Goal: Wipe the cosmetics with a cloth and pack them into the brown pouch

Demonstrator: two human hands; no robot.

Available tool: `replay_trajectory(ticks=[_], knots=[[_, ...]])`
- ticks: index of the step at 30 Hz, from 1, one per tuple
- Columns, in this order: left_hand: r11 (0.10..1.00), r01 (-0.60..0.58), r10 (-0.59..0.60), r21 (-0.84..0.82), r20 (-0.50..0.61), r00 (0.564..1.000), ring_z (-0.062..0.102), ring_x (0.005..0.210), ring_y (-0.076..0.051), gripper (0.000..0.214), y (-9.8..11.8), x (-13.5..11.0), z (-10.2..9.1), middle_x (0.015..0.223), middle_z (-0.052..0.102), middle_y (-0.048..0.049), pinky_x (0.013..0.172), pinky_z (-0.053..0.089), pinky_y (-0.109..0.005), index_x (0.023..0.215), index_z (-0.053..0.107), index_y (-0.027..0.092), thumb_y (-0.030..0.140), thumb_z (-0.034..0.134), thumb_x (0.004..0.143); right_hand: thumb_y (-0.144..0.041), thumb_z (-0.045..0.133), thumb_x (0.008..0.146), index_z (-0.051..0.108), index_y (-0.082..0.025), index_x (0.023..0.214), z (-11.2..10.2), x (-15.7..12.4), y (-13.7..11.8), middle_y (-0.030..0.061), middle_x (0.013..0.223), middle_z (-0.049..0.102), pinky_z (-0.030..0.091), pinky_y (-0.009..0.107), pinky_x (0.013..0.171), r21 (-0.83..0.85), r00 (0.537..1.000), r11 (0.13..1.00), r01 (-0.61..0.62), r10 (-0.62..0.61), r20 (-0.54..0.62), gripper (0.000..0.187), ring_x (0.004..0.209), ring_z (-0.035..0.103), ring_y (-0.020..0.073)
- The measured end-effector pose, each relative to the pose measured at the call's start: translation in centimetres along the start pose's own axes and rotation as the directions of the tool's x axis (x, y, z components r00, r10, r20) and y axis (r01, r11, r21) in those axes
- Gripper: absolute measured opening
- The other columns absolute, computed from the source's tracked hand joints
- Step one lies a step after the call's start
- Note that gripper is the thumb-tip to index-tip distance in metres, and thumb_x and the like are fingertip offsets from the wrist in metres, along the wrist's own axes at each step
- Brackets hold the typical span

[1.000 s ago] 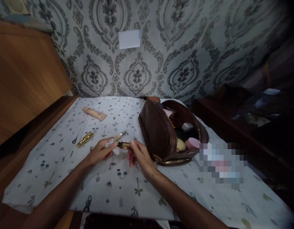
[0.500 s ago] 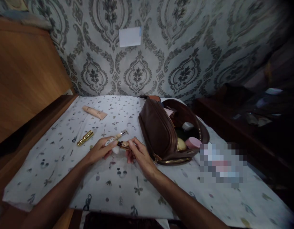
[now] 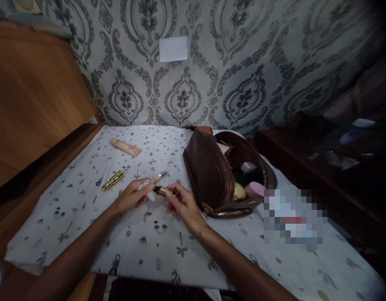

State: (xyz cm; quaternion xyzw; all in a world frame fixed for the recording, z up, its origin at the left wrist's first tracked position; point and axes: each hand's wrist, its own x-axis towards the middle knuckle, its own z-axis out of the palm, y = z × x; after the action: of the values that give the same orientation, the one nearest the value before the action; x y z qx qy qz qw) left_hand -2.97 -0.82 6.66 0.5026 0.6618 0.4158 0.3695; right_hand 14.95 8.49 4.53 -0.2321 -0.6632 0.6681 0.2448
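My right hand (image 3: 183, 205) pinches a small gold-and-black cosmetic tube (image 3: 160, 191) over the patterned white cloth (image 3: 155, 234). My left hand (image 3: 131, 198) is closed on a small white pad (image 3: 145, 187) pressed against the tube's end. A slim gold-and-silver stick (image 3: 159, 177) lies just behind my fingers. To the right stands an open brown cosmetic bag (image 3: 211, 175) with jars and bottles inside.
A gold lipstick (image 3: 112, 180) lies left of my hands, and a beige tube (image 3: 125, 147) lies farther back. A wooden panel (image 3: 29, 96) rises on the left. Patterned wallpaper with a white note (image 3: 173, 48) is behind. Dark furniture (image 3: 321, 167) stands at the right.
My right hand has slid the gold-and-black tube slightly left toward my left hand, its fingers now covering more of it. The left hand has barely moved.
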Motion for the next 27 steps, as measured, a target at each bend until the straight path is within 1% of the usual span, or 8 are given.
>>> replay_trajectory(ticks=[7, 13, 17, 21, 23, 24, 26, 27], knots=[[1.0, -0.016, 0.016, -0.003, 0.029, 0.999, 0.035, 0.043, -0.01, 0.047, -0.1, 0.0, -0.1, 0.047, 0.041, 0.0074, 0.045, 0.027, -0.023, 0.074, 0.049, 0.019, 0.064, 0.049, 0.09, -0.065, 0.051, 0.088, 0.051, -0.021, 0.075, 0.2, -0.1, 0.0, -0.0064, 0.056, 0.05, 0.029, 0.023, 0.041, -0.039, 0.998, 0.998, -0.042, 0.044, 0.038, 0.045, 0.039, 0.044, 0.008], [1.0, -0.002, 0.002, -0.001, 0.055, 0.998, 0.034, 0.045, -0.01, 0.046, 0.3, -0.3, -0.2, 0.049, 0.04, 0.0074, 0.045, 0.026, -0.022, 0.077, 0.052, 0.019, 0.063, 0.049, 0.089, -0.068, 0.056, 0.083, 0.051, -0.021, 0.076, 0.2, 0.0, 0.4, -0.0065, 0.059, 0.053, 0.022, 0.021, 0.035, 0.109, 0.988, 0.983, -0.15, 0.145, 0.057, 0.048, 0.034, 0.038, 0.0056], [0.999, 0.012, -0.013, 0.034, 0.039, 0.999, 0.035, 0.047, -0.009, 0.046, 0.4, -0.7, -0.4, 0.05, 0.04, 0.0075, 0.046, 0.027, -0.021, 0.08, 0.053, 0.018, 0.063, 0.05, 0.089, -0.073, 0.06, 0.076, 0.051, -0.022, 0.081, 0.2, 0.0, 0.1, -0.0072, 0.059, 0.054, 0.029, 0.02, 0.038, 0.161, 0.98, 0.969, -0.186, 0.172, 0.096, 0.053, 0.037, 0.042, 0.0071], [0.996, 0.083, -0.083, 0.041, 0.006, 0.997, 0.035, 0.046, -0.01, 0.046, -0.9, -0.9, -0.6, 0.054, 0.042, 0.0077, 0.043, 0.026, -0.02, 0.094, 0.059, 0.018, 0.064, 0.055, 0.085, -0.074, 0.067, 0.069, 0.053, -0.021, 0.078, 0.0, 0.0, -0.3, -0.0059, 0.064, 0.053, 0.037, 0.021, 0.05, 0.079, 0.984, 0.991, -0.104, 0.091, 0.156, 0.056, 0.053, 0.05, 0.0093], [0.992, 0.093, -0.088, 0.083, -0.059, 0.994, 0.042, 0.046, -0.013, 0.052, -1.9, -0.8, -0.7, 0.052, 0.044, 0.0065, 0.042, 0.031, -0.021, 0.098, 0.064, 0.018, 0.067, 0.058, 0.081, -0.067, 0.074, 0.066, 0.052, -0.02, 0.071, 0.0, -0.1, -0.2, -0.0067, 0.063, 0.048, 0.035, 0.02, 0.053, 0.029, 0.987, 0.998, -0.057, 0.052, 0.149, 0.053, 0.057, 0.045, 0.0084], [0.989, 0.093, -0.078, 0.119, -0.119, 0.99, 0.05, 0.051, -0.016, 0.054, -2.3, -0.7, -0.6, 0.055, 0.051, 0.004, 0.044, 0.037, -0.023, 0.097, 0.067, 0.019, 0.068, 0.06, 0.077, -0.062, 0.077, 0.066, 0.053, -0.019, 0.071, 0.1, -0.2, -0.1, -0.007, 0.063, 0.047, 0.034, 0.02, 0.054, 0.009, 0.986, 0.999, -0.048, 0.046, 0.158, 0.049, 0.058, 0.044, 0.0082], [0.979, 0.1, -0.05, 0.179, -0.263, 0.963, 0.065, 0.073, -0.024, 0.056, -3.0, -0.6, -0.3, 0.076, 0.068, -0.0038, 0.054, 0.051, -0.028, 0.094, 0.071, 0.02, 0.07, 0.064, 0.07, -0.049, 0.079, 0.069, 0.059, -0.019, 0.078, 0.2, -0.4, 0.1, -0.0071, 0.065, 0.051, 0.035, 0.019, 0.055, -0.033, 0.982, 0.999, -0.032, 0.037, 0.187, 0.038, 0.061, 0.045, 0.0086], [0.974, 0.102, -0.035, 0.202, -0.314, 0.949, 0.068, 0.083, -0.028, 0.057, -3.1, -0.6, -0.1, 0.087, 0.072, -0.0065, 0.059, 0.055, -0.031, 0.092, 0.072, 0.021, 0.071, 0.065, 0.068, -0.043, 0.079, 0.07, 0.062, -0.019, 0.085, 0.2, -0.5, 0.2, -0.0071, 0.067, 0.053, 0.036, 0.019, 0.056, -0.067, 0.979, 0.998, -0.017, 0.031, 0.203, 0.033, 0.062, 0.047, 0.0091]])
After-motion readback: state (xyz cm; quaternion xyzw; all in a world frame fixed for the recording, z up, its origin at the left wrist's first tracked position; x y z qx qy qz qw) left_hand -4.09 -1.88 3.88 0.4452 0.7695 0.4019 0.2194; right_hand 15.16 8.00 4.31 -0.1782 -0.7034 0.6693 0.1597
